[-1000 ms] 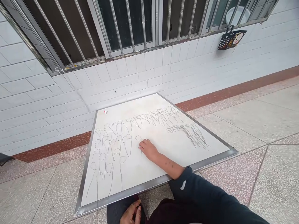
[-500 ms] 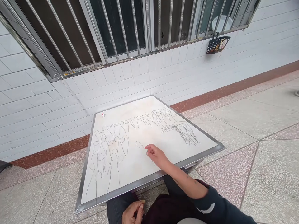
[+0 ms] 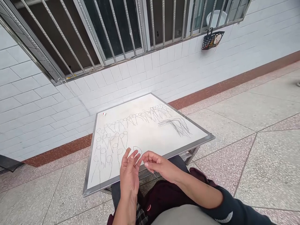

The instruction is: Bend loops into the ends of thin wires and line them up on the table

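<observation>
My right hand [image 3: 161, 165] pinches a thin dark wire [image 3: 137, 148] bent into a loop at its top, with its tail hanging below my fingers. Beside it, my left hand [image 3: 130, 172] is raised, palm turned up and fingers spread, its fingertips close to the loop. Whether they touch the wire I cannot tell. Both hands are over the near edge of a white table [image 3: 145, 137]. Rows of looped wires [image 3: 114, 145] with long tails lie on its left side and across its middle. A loose bundle of straight wires [image 3: 177, 125] lies on the right.
A metal rim [image 3: 150, 162] edges the table. A small white-and-red object [image 3: 104, 114] lies at its far left corner. Behind stands a white tiled wall [image 3: 112, 84] with a barred window. A dark patterned basket [image 3: 212, 40] hangs from the sill.
My left hand has come up from my lap to beside my right hand. The right hand has drawn the looped wire off the tabletop towards me. The view has shifted slightly.
</observation>
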Available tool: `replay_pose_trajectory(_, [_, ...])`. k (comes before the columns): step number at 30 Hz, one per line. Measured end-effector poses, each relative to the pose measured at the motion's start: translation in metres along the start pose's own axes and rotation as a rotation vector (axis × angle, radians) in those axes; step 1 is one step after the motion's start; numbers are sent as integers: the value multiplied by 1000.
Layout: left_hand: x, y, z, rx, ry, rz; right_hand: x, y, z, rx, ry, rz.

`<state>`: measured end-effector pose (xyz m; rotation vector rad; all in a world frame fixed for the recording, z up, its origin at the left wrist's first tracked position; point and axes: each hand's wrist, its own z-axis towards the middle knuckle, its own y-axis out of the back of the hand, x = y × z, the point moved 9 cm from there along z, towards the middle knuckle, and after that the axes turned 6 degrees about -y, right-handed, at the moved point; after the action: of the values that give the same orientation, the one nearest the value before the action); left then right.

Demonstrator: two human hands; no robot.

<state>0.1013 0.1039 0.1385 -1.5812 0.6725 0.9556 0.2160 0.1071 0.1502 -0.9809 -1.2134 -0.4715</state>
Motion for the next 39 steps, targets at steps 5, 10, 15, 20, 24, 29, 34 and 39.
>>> replay_pose_trajectory(5, [6,-11,-18,111,127,-39,-5,-10,-11,64,-77,38])
replay_pose_trajectory(10, [6,-13,-26,125,136,-47,-14,-11,-19,68,-160,103])
replay_pose_trajectory(15, [8,-13,-30,101,126,-133,-19,-8,-25,98,-150,124])
replay_pose_trajectory(20, [24,-16,-35,146,242,-28,-25,-8,-28,101,-163,125])
replay_pose_trajectory(24, [25,-27,-39,276,258,-74,-36,-9,-30,122,-229,167])
replay_pose_trajectory(29, [19,-23,-35,194,175,-153,-40,-9,-32,144,-262,243])
replay_pose_trajectory(34, [13,-8,-32,17,55,-156,-39,-6,-32,117,-204,303])
replay_pose_trajectory(39, [11,5,-31,-122,-15,-63,-34,-1,-31,86,-77,226])
